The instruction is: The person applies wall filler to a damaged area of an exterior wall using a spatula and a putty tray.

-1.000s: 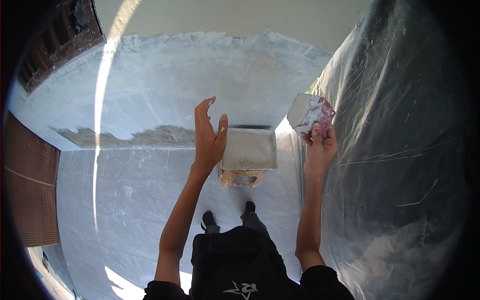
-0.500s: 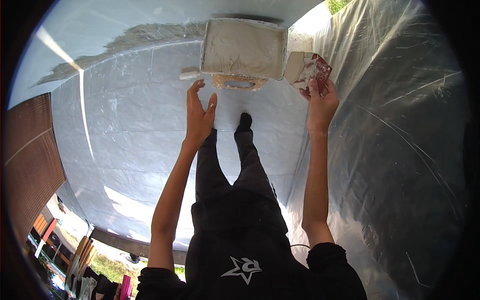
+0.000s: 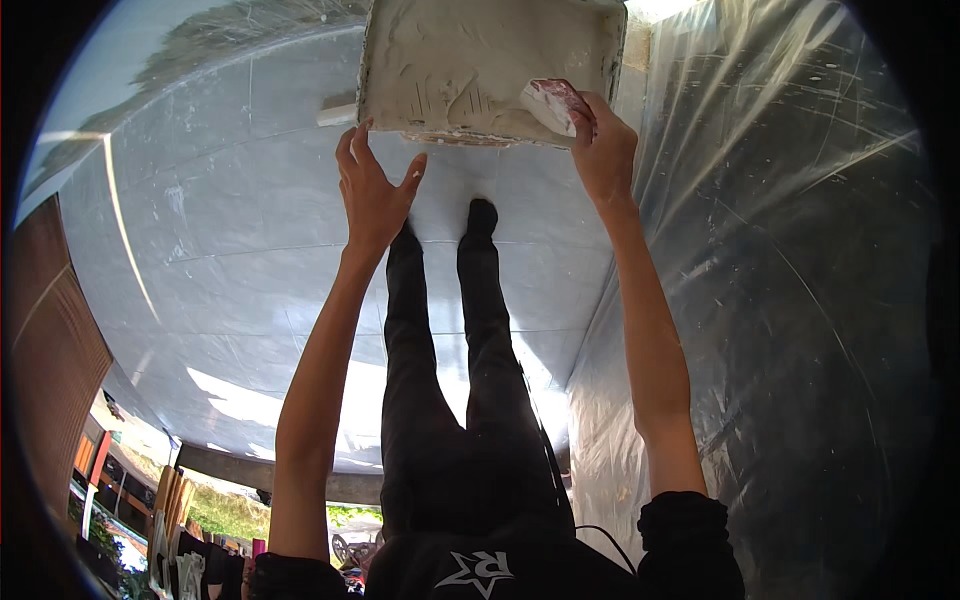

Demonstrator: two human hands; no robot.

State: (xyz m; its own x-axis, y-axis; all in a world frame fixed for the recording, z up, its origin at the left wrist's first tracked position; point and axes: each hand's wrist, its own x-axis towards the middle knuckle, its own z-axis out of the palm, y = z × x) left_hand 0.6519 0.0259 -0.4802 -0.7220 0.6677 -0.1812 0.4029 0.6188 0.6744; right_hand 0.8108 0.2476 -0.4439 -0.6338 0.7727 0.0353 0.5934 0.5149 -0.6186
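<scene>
A rectangular tray (image 3: 363, 60) full of wet beige plaster lies ahead of me at the top of the view. Over its front right part, my right hand (image 3: 606, 150) grips a dark red spreader (image 3: 566, 98) smeared with pale plaster. The spreader is tilted at the plaster's surface; whether its edge touches is not clear. My left hand (image 3: 372, 190) is beside the tray's front left corner, fingers apart and holding nothing. Its fingertips are close to the rim, and I cannot tell if they touch it. A dab of plaster sits on the left thumb.
A small white block (image 3: 338, 115) lies left of the tray. Grey sheeting (image 3: 230, 240) covers the floor around my feet. Clear plastic film (image 3: 760, 300) hangs along the right side. A brown corrugated panel (image 3: 55, 320) stands far left, and stacked boards (image 3: 172, 495) are at lower left.
The spreader has moved left from beside the tray to over its plaster, in my right hand. My left hand is nearer the front left corner. The tray appears larger and closer.
</scene>
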